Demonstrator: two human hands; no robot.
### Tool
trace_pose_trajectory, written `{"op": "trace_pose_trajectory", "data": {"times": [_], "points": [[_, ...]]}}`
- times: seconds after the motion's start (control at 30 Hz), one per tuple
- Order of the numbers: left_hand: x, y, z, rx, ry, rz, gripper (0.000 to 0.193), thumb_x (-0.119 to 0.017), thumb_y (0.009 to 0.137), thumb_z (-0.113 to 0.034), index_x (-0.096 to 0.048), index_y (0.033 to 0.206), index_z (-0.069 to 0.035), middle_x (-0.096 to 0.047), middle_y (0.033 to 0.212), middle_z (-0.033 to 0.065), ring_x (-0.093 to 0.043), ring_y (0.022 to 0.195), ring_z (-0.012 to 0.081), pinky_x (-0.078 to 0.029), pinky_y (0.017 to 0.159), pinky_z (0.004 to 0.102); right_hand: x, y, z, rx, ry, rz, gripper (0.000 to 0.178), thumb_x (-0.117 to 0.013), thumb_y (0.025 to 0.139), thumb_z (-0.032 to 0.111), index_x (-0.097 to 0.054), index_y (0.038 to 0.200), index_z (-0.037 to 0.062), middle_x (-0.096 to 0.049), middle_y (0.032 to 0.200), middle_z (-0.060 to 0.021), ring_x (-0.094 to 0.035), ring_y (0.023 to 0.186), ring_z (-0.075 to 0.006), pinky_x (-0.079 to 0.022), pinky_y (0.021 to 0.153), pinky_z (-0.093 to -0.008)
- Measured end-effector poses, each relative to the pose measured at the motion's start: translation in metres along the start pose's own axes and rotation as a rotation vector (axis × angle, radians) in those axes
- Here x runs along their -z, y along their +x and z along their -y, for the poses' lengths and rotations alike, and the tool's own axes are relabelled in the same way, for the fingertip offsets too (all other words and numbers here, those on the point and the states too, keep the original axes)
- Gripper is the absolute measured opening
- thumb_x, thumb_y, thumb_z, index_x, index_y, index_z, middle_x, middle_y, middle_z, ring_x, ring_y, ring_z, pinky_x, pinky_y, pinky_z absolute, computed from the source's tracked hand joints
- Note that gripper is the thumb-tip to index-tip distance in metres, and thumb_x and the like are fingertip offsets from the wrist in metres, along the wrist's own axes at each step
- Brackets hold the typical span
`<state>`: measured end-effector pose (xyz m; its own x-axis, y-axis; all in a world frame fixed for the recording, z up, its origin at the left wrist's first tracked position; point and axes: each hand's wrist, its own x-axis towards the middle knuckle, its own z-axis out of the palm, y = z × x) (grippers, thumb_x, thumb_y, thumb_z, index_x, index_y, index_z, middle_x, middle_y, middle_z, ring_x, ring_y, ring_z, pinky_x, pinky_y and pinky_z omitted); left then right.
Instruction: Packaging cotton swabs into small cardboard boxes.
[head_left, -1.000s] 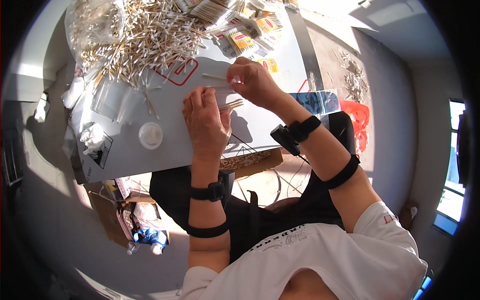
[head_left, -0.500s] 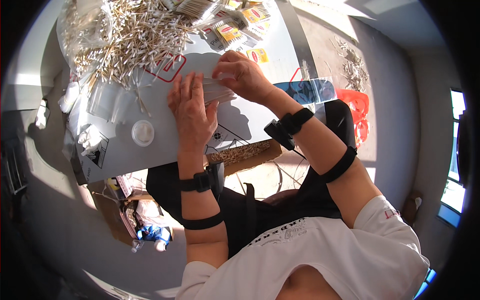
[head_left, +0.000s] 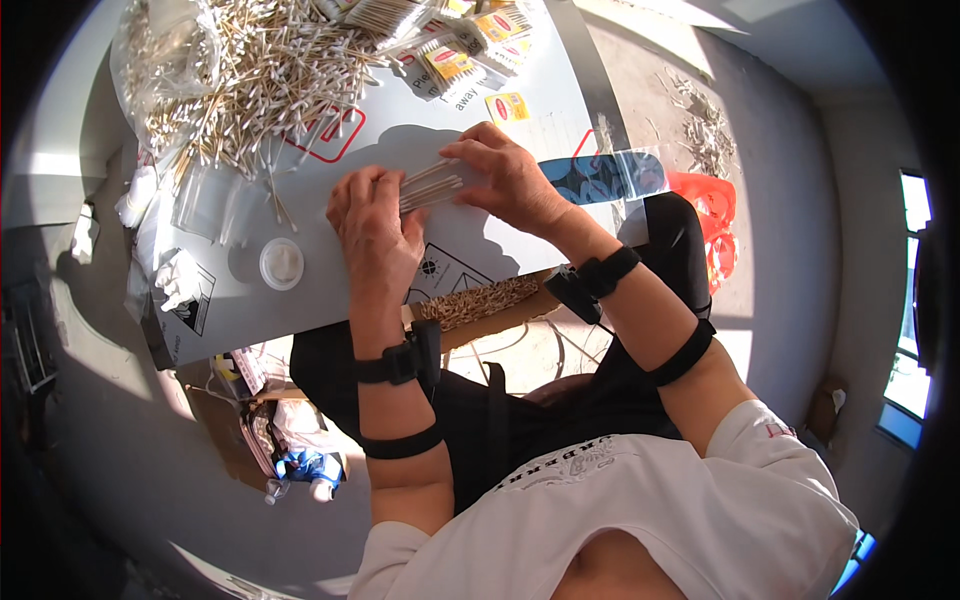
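Note:
A small bundle of cotton swabs (head_left: pixel 432 188) lies crosswise between my hands, just above the grey sheet-covered table (head_left: pixel 330 270). My left hand (head_left: pixel 376 222) is closed round the left ends of the swabs, its fingers curled and hiding the tips. At the right ends, my right hand (head_left: pixel 512 182) grips the bundle between bent fingers and thumb. A big heap of loose cotton swabs (head_left: pixel 270 75) covers the far left of the table. Beyond my right hand lies a yellow printed card (head_left: pixel 507 108), with packed swab bundles (head_left: pixel 450 65) behind it.
Clear plastic sleeves (head_left: pixel 212 208), a round white lid (head_left: pixel 281 263) and crumpled white tissue (head_left: pixel 178 278) lie at the left. A blue patterned strip (head_left: pixel 605 178) crosses the right edge. Below the near edge sits a cardboard box of sticks (head_left: pixel 480 305); a red bag (head_left: pixel 710 215) is on the floor.
Both hands have shifted slightly; my right hand has come down and to the right. The swabs between them now show more plainly, and my left fingers have curled in.

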<state>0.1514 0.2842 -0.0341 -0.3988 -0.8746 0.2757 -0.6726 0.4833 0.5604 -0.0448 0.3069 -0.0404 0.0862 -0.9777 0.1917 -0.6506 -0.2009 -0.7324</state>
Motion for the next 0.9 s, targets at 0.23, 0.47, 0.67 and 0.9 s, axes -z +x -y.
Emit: {"op": "trace_pose_trajectory", "data": {"times": [0.23,0.47,0.67,0.9], "points": [[0.000,-0.010,-0.004,0.028,0.014,0.033,0.066,-0.080,0.067,-0.007,-0.053,0.127,-0.004,-0.048,0.133,0.0121,-0.041,0.129,0.0341,-0.029,0.108,0.0488,-0.005,-0.014,0.003,-0.097,0.123,-0.028,0.035,-0.076,0.070,0.003,-0.068,0.104,0.0067,-0.058,0.103,-0.0091,-0.062,0.090,-0.0241,-0.052,0.080,-0.0315],[-0.010,-0.019,-0.002,-0.018,0.258,0.196,0.083,-0.072,0.081,-0.033,-0.032,0.149,-0.007,-0.027,0.157,0.0097,-0.022,0.146,0.0270,-0.016,0.118,0.0498,-0.014,-0.020,0.004,-0.027,-0.018,-0.131,0.025,-0.074,0.073,0.004,-0.070,0.097,0.0085,-0.059,0.094,-0.0079,-0.063,0.086,-0.0237,-0.052,0.075,-0.0317],[-0.012,-0.020,-0.001,0.000,0.269,0.217,0.083,-0.070,0.083,-0.037,-0.031,0.150,-0.007,-0.026,0.157,0.0082,-0.023,0.146,0.0239,-0.013,0.119,0.0495,-0.017,-0.020,0.007,-0.050,-0.011,-0.165,0.026,-0.075,0.073,0.006,-0.070,0.098,0.0086,-0.059,0.093,-0.0081,-0.062,0.085,-0.0247,-0.052,0.074,-0.0336],[-0.013,-0.019,-0.002,0.005,0.265,0.218,0.084,-0.070,0.083,-0.037,-0.030,0.150,-0.007,-0.027,0.157,0.0082,-0.023,0.146,0.0236,-0.013,0.119,0.0492,-0.016,-0.019,0.005,0.014,-0.135,-0.155,0.022,-0.074,0.073,0.007,-0.070,0.095,0.0081,-0.059,0.090,-0.0083,-0.062,0.083,-0.0250,-0.052,0.072,-0.0331]]}}
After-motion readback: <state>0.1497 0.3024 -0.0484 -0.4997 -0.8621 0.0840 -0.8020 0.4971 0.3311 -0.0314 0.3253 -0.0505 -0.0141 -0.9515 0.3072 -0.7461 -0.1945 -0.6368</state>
